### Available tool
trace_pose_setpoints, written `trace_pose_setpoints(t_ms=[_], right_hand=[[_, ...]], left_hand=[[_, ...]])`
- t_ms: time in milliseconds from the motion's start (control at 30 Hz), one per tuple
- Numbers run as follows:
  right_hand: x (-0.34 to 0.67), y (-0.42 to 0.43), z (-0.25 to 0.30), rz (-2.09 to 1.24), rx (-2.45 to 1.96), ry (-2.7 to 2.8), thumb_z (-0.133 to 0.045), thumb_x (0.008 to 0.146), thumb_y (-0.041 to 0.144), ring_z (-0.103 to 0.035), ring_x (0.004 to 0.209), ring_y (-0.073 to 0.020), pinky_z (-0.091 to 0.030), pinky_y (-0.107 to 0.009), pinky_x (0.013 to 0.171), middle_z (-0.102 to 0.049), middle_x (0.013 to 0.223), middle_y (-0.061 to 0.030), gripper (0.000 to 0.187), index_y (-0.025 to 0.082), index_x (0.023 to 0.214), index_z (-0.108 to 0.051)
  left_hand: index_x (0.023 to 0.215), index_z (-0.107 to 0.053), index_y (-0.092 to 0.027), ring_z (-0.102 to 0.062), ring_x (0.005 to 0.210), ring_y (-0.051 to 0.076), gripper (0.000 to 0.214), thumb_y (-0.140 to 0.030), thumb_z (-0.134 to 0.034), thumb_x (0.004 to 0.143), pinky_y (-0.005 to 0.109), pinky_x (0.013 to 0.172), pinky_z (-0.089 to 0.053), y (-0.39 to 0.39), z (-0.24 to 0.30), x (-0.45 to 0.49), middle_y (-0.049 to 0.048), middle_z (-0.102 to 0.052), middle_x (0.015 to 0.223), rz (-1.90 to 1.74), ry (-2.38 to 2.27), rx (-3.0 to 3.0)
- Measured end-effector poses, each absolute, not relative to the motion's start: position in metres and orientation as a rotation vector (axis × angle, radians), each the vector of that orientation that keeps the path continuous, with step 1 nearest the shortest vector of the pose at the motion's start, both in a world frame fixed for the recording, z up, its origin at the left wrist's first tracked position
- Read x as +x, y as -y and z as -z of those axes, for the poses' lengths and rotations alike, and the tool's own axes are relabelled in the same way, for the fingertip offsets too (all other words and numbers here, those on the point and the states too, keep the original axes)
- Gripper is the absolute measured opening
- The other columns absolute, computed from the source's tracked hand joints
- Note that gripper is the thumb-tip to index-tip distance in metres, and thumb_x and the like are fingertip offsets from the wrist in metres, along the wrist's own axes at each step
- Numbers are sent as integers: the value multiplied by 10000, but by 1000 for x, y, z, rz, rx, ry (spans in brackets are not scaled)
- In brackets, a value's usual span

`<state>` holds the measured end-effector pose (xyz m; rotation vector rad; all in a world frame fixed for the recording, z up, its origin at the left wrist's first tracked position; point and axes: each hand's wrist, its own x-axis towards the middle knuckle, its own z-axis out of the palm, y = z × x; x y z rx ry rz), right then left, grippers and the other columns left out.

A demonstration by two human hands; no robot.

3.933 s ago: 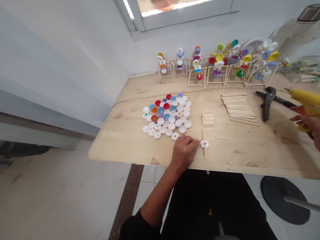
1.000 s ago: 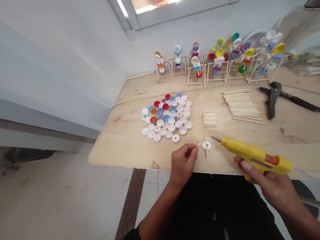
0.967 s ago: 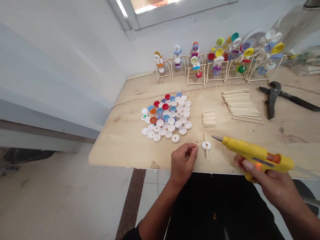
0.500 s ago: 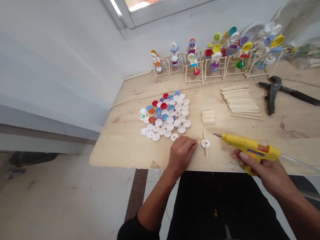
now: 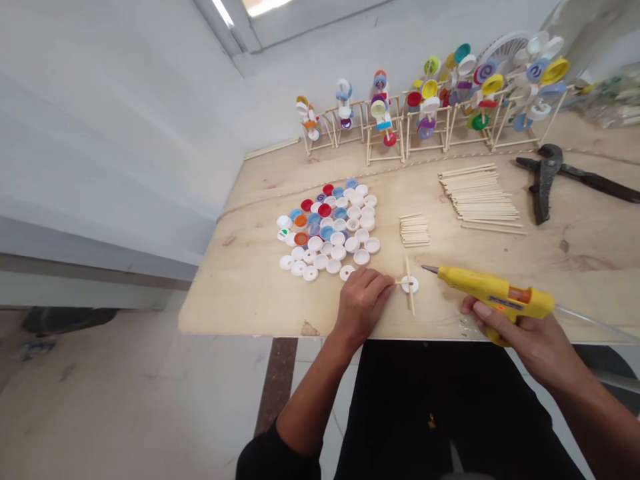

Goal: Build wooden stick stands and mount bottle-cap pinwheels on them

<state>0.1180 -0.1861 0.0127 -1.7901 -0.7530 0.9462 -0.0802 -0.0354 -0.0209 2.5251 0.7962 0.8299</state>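
Note:
My left hand [image 5: 363, 301] rests on the plywood table [image 5: 250, 280] near its front edge, fingers pinched on a short wooden stick [image 5: 401, 283] whose tip lies on a white bottle cap [image 5: 410, 285]. A longer stick [image 5: 409, 285] crosses that cap from front to back. My right hand [image 5: 520, 333] grips a yellow glue gun [image 5: 493, 293] with its metal nozzle pointing left, a little to the right of the cap and apart from it.
A cluster of white, blue and red bottle caps [image 5: 333, 230] lies left of the cap. Behind are a small stack of short sticks [image 5: 415, 230], a pile of long sticks [image 5: 477, 200], black pliers [image 5: 545, 180] and a row of stick-and-cap models [image 5: 430, 107] along the wall.
My left hand has lowered the short stick onto the white cap. The glue gun has dropped slightly and stays to the cap's right; several seconds ago it was off at the far right.

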Motion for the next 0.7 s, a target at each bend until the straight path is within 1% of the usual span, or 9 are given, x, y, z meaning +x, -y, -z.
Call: trace_pose_setpoints(t_ms=[433, 700], right_hand=[[114, 184, -15, -918, -1764, 712, -726, 657, 547, -663, 682, -204, -565, -283, 567, -727, 767, -73, 365, 204, 782, -735], [114, 184, -16, -928, -1783, 707, -731, 645, 550, -653, 672, -193, -551, -260, 556, -719, 757, -69, 388, 195, 799, -730]], left_hand=[[804, -665, -179, -560, 733, 163, 219, -252, -490, 913, 302, 682, -447, 35, 19, -80, 50, -637, 745, -806, -793, 2559], [813, -666, -176, -545, 719, 155, 207, -231, -495, 913, 289, 672, -433, 35, 20, -81, 42, -636, 739, -817, -770, 2593]])
